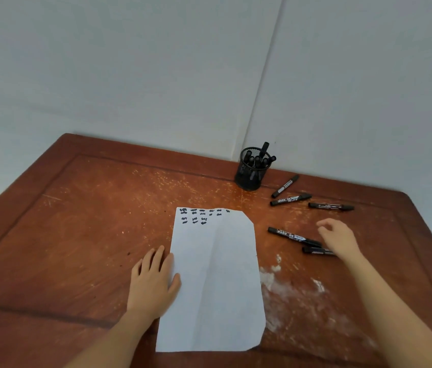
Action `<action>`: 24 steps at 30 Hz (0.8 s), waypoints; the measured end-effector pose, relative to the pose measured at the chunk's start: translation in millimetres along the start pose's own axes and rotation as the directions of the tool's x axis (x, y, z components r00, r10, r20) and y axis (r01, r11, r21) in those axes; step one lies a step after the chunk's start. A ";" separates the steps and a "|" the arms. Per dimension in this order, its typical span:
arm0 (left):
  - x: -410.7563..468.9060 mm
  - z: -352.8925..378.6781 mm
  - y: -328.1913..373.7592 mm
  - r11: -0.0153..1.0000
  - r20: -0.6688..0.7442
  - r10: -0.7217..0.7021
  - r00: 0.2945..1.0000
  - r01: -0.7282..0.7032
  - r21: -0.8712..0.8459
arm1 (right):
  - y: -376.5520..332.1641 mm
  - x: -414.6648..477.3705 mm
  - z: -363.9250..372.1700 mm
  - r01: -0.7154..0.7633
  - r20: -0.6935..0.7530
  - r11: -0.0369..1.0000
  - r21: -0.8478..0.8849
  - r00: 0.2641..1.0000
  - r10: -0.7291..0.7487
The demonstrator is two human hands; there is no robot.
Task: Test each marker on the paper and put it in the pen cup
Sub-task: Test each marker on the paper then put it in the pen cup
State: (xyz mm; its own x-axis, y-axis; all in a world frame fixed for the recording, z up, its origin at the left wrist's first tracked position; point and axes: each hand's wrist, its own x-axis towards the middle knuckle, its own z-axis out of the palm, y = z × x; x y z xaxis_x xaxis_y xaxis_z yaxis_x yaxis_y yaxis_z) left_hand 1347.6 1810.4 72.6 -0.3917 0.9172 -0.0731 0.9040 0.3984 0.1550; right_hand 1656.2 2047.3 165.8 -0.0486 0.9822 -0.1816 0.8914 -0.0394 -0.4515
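On the counter (77,235), left grip (154,280) rests flat on the paper (215,274), right grip (338,239) hangs loose and empty over the nearest markers (293,235), cup (252,168) behind holds more.

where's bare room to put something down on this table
Widest free patch: brown wooden table left of the white paper sheet, past the left hand on its edge. Also bare: the strip from the paper's far edge to the back rim, left of the black mesh pen cup. Crowded: right of the paper, five loose black markers by the right hand.
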 end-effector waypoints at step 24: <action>0.5 3.4 0.4 0.999 -0.028 -0.014 1.000 0.012 -0.042 | 48.6 -36.5 26.2 0.083 0.055 0.758 -0.647 0.997 -0.062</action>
State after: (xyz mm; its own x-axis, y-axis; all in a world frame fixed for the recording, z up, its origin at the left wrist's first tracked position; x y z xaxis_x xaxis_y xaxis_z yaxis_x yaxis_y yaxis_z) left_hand 1348.3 1811.0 69.3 -0.4085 0.9115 -0.0479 0.8911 0.4096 0.1955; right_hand 1689.5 2004.7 127.6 -0.1285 0.9710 -0.2014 0.9633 0.1705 0.2074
